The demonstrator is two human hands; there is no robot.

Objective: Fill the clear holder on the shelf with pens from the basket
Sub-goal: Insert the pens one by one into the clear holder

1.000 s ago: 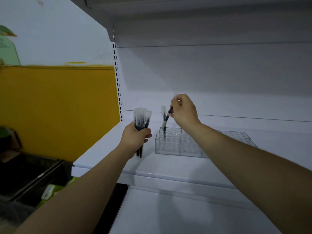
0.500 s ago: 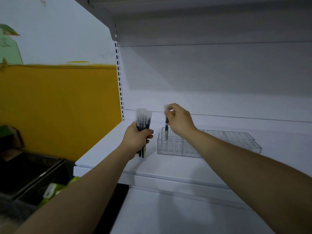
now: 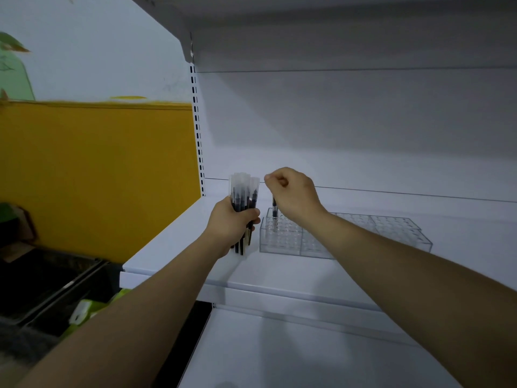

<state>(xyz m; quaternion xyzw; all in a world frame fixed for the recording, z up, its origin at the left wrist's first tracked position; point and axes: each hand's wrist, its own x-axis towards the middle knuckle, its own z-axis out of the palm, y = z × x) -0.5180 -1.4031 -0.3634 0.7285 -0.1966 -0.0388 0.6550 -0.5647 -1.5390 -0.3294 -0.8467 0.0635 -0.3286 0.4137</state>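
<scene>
Since half a second ago the right hand point(image 3: 293, 196) has sunk lower over the clear holder point(image 3: 344, 233), fingers curled together above one pen point(image 3: 274, 210) standing upright in a near-left hole; whether they still pinch it I cannot tell. At left, the left hand point(image 3: 230, 224) is clamped around a bundle of pens point(image 3: 244, 203), just beside the holder on the white shelf point(image 3: 179, 245).

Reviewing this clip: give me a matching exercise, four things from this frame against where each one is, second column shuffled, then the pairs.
1. bundle of black pens with clear caps
2. single black pen
3. clear plastic grid holder
4. yellow wall panel

A. left of the shelving
B. on the white shelf
C. in the left hand
D. upright in a holder slot, under the right hand

Pairs: 1-C, 2-D, 3-B, 4-A
</scene>
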